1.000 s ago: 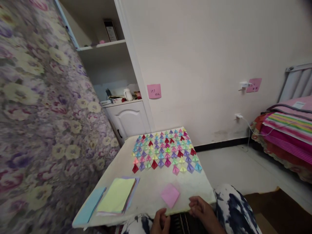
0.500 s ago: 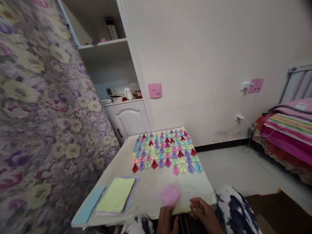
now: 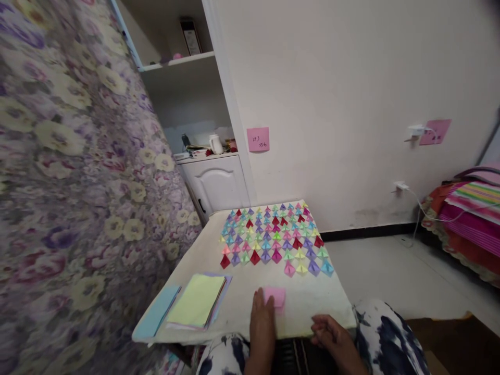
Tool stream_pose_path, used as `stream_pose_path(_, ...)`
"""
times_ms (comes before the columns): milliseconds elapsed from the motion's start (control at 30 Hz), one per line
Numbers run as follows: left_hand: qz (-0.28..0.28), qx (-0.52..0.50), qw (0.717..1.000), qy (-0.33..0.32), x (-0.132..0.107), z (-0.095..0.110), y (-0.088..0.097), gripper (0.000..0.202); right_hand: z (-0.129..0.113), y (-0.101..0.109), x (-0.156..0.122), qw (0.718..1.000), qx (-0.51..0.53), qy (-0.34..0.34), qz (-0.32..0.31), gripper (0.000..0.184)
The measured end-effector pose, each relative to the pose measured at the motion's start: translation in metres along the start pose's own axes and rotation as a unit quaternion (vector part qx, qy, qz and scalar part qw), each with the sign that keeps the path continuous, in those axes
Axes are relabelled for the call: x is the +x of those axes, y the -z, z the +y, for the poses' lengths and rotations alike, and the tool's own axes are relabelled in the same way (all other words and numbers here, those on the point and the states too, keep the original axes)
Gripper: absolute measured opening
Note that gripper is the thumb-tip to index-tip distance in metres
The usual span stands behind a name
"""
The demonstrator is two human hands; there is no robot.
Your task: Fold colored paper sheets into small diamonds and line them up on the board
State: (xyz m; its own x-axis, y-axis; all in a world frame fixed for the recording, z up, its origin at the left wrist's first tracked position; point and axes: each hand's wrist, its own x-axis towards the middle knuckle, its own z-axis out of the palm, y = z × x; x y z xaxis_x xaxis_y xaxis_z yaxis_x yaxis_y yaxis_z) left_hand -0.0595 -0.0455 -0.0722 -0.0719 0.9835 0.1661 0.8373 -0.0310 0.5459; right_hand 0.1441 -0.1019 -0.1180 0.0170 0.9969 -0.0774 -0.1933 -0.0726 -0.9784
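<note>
- At a cloth-covered table (image 3: 308, 299), a person's left hand (image 3: 262, 320) is resting extended with its fingertips on the left part of a pink paper (image 3: 276, 297), pressing rather than pinching.
- The pink paper is lying near the person's edge of the table, between the yellow-topped paper stack (image 3: 197, 299) and the right hand (image 3: 330, 333).
- The right hand is hovering near the table edge, apart from the paper, its fingers curling; whether anything is inside cannot be told.
- The paper is looking light, thin and pliable, probably creasing readily, tearing if tugged and sliding under a brush; its uncovered right edge is offering the likeliest hold, a fingertip steadying the opposite side.
- Its far edge is running roughly across the table, with a paler strip facing the person; fingers are hiding the left side, leaving any long axis uncertain.
- Beyond, rows of small folded papers (image 3: 276, 255) are pointing tips toward the person.
</note>
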Motion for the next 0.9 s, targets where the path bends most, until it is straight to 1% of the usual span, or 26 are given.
stream_pose_path(67,0.013,-0.004,0.999,0.029,0.003,-0.008,0.012,0.049,-0.001,0.0,0.0,1.0,0.006,0.001,-0.003,0.041)
stream_pose_path(133,0.016,0.002,1.0,0.02,0.001,-0.008,0.019,0.046,-0.003,-0.001,-0.001,1.0,0.009,-0.006,-0.005,0.042)
stream_pose_path(167,0.013,0.006,1.0,0.001,-0.001,-0.004,0.019,0.042,-0.003,-0.001,0.0,1.0,0.01,-0.009,-0.004,0.042)
stream_pose_path(233,-0.01,0.019,0.997,-0.068,-0.008,0.011,0.014,0.038,-0.005,-0.002,0.001,1.0,0.007,-0.015,0.003,0.043)
stream_pose_path(300,-0.06,0.055,0.981,-0.178,-0.012,0.027,0.004,0.041,-0.005,-0.003,0.002,1.0,0.005,-0.019,0.008,0.044)
stream_pose_path(333,-0.085,0.074,0.973,-0.203,-0.012,0.033,0.0,0.04,-0.005,-0.003,0.002,1.0,0.005,-0.021,0.009,0.044)
stream_pose_path(367,-0.098,0.097,0.968,-0.21,-0.01,0.037,-0.003,0.037,-0.005,-0.003,0.003,1.0,0.006,-0.023,0.008,0.044)
stream_pose_path(400,-0.101,0.121,0.966,-0.203,-0.006,0.038,-0.004,0.034,-0.005,-0.003,0.003,1.0,0.008,-0.024,0.007,0.044)
stream_pose_path(467,-0.085,0.17,0.968,-0.165,0.003,0.03,0.002,0.029,-0.004,-0.003,0.003,1.0,0.011,-0.02,0.008,0.043)
stream_pose_path(567,-0.052,0.234,0.965,-0.106,0.016,0.001,0.024,0.029,-0.005,-0.004,0.002,1.0,0.009,-0.017,0.014,0.041)
stream_pose_path(667,-0.018,0.281,0.955,-0.089,0.019,-0.026,0.05,0.031,-0.004,-0.004,0.002,1.0,-0.001,-0.02,0.021,0.04)
stream_pose_path(733,0.006,0.302,0.95,-0.081,0.015,-0.035,0.059,0.035,-0.003,-0.003,0.003,1.0,-0.007,-0.015,0.022,0.04)
stream_pose_path(800,0.002,0.305,0.949,-0.073,0.011,-0.037,0.061,0.041,-0.003,-0.002,0.003,1.0,-0.007,-0.008,0.017,0.039)
stream_pose_path(867,-0.031,0.293,0.953,-0.075,0.008,-0.034,0.058,0.049,-0.003,-0.001,0.003,1.0,-0.002,-0.007,0.011,0.04)
stream_pose_path(900,-0.049,0.283,0.954,-0.087,0.008,-0.033,0.056,0.053,-0.003,-0.001,0.003,1.0,0.001,-0.007,0.01,0.04)
